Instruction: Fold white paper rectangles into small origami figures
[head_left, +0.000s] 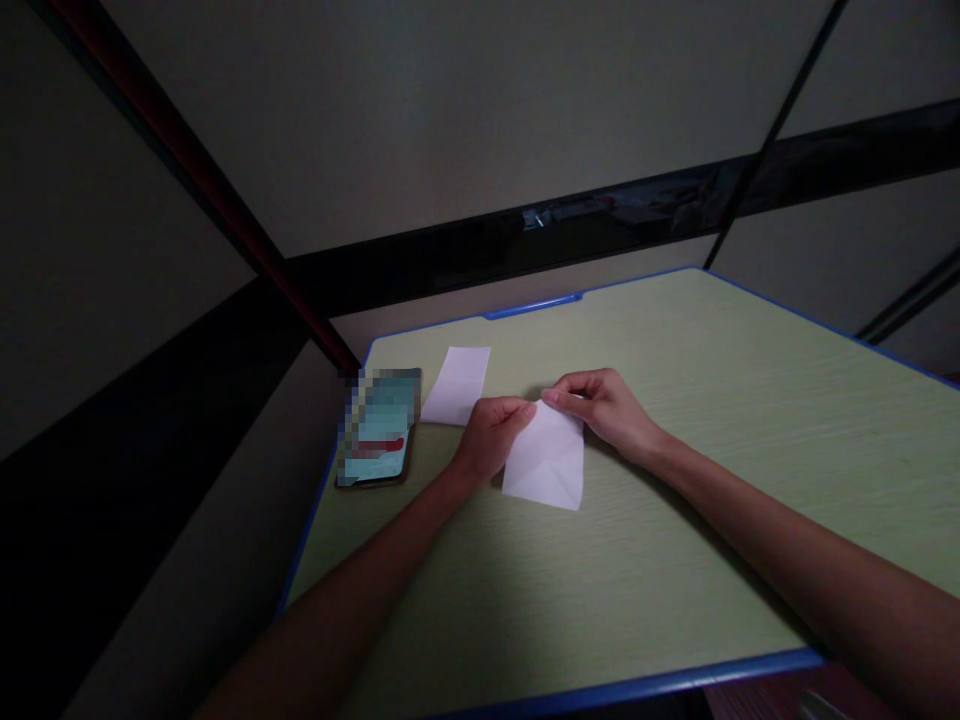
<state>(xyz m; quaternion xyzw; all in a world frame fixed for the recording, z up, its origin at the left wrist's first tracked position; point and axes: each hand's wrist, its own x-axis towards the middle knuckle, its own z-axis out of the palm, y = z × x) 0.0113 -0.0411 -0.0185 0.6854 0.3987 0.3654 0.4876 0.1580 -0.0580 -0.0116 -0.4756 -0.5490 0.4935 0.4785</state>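
A: Begin at the left.
B: A phone [386, 425] lies face up, screen lit, part of it blurred out. Just beside it lies a folded-looking paper [459, 385], flat on the table [735, 400].
A: Left hand?
B: The left hand [491, 435] is closed in a pinch, thumb on top of the white sheet [545, 460] near its far edge, the other fingers curled and mostly hidden. Whether it touches the paper behind it cannot be told.
A: And the sheet?
B: Between the two hands, near the middle of the table. Creases show towards its near edge. I cannot tell whether it rests fully on the surface.
A: Right hand?
B: The right hand [604, 408] is likewise pinched, thumb and forefinger on the far edge, the thumb tips almost meeting.
A: Recommendations for the step, which I judge to be working that edge?
B: Match the edges before pressing. Let one thumb anchor while the other runs outward along the crease, with light, even pressure. Support the sheet on the table; thin paper pulled sideways may wrinkle or tear.
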